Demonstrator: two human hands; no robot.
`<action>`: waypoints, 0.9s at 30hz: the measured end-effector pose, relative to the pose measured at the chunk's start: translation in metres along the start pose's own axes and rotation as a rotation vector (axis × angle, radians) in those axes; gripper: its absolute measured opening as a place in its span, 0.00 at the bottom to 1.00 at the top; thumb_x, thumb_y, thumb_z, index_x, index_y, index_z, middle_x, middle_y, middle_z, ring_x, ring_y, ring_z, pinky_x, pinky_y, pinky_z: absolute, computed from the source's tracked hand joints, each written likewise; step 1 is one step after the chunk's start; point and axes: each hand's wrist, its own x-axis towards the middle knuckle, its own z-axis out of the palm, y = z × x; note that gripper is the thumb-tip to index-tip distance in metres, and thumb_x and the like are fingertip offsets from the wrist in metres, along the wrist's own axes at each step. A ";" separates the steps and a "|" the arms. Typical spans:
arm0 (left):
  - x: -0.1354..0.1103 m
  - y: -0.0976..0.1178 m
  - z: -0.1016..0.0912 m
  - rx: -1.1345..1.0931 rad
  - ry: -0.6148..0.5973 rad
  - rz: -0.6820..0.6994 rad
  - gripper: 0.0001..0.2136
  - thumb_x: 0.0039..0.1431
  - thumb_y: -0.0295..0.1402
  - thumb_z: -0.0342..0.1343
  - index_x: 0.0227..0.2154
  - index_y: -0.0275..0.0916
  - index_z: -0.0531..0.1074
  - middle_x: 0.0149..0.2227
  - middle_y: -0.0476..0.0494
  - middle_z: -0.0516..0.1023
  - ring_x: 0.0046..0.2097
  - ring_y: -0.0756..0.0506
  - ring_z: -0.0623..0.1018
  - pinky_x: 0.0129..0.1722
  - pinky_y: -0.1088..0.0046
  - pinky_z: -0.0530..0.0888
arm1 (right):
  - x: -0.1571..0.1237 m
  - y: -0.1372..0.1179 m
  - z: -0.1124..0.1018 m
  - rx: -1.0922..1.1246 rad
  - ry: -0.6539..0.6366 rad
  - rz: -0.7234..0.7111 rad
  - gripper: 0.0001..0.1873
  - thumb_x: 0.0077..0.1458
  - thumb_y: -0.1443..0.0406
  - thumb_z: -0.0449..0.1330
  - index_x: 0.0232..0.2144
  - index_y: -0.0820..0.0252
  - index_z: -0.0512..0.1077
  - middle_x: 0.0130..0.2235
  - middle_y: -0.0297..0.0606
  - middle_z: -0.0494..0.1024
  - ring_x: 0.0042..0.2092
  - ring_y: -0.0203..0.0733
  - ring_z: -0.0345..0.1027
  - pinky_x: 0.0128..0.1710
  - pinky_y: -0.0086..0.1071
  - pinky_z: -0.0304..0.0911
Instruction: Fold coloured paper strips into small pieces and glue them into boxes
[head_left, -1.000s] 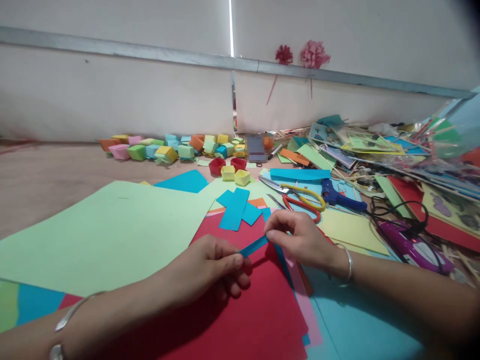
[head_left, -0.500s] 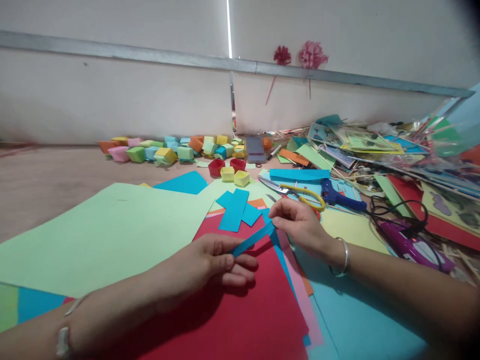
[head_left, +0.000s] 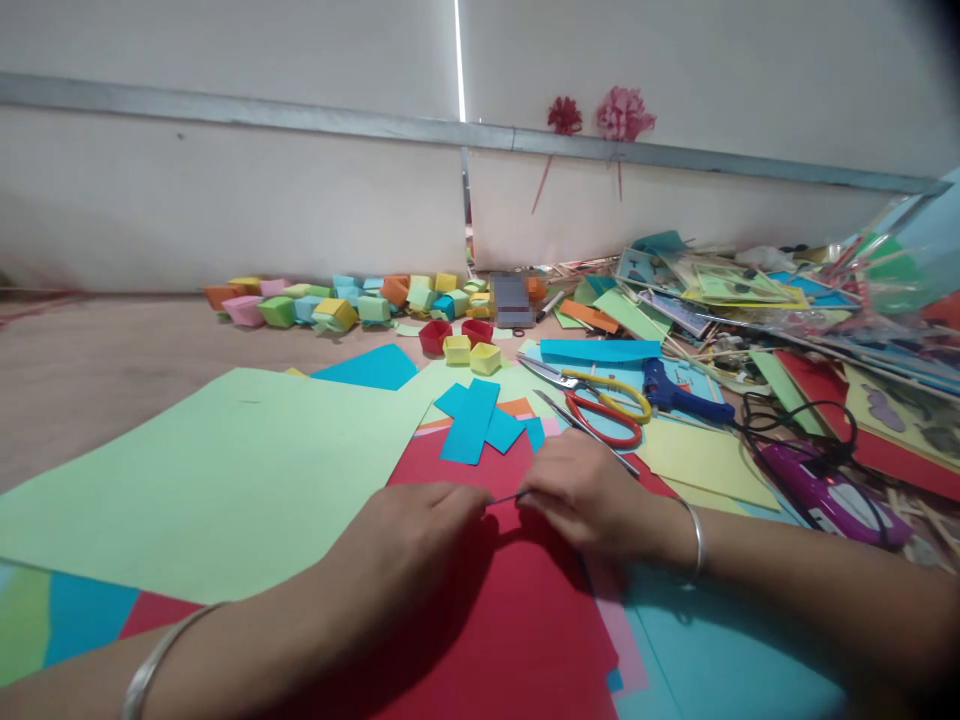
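Observation:
Between my two hands a blue paper strip (head_left: 505, 498) shows edge-on as a thin dark line. My left hand (head_left: 427, 535) pinches its left end, and my right hand (head_left: 581, 490) pinches the other. Both hands are closed just above a red paper sheet (head_left: 480, 640). Beyond the fingers, several blue paper pieces (head_left: 472, 425) lie crossed over one another on the red sheet. Red-handled scissors (head_left: 604, 420) rest past my right hand, with yellow-handled scissors (head_left: 611, 395) behind them. Most of the strip is hidden by my fingers.
A large pale green sheet (head_left: 225, 470) spreads to the left. Small red and yellow paper cups (head_left: 484, 357) and folded paper boxes (head_left: 334, 314) stand toward the wall. A blue glue gun (head_left: 686, 398), a purple corded tool (head_left: 832, 495) and piled paper scraps (head_left: 735, 290) crowd the right.
My right hand has come down toward me, uncovering the red-handled scissors. The blue strip has turned from slanted with its face showing to nearly level and edge-on, and my left fingers have closed in.

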 end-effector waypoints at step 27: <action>0.025 -0.007 -0.009 -0.755 0.258 -0.262 0.17 0.54 0.48 0.61 0.33 0.36 0.72 0.25 0.48 0.76 0.21 0.51 0.74 0.17 0.79 0.65 | 0.012 0.002 -0.002 1.084 0.088 0.776 0.17 0.56 0.54 0.59 0.28 0.63 0.72 0.18 0.31 0.72 0.17 0.28 0.54 0.16 0.24 0.48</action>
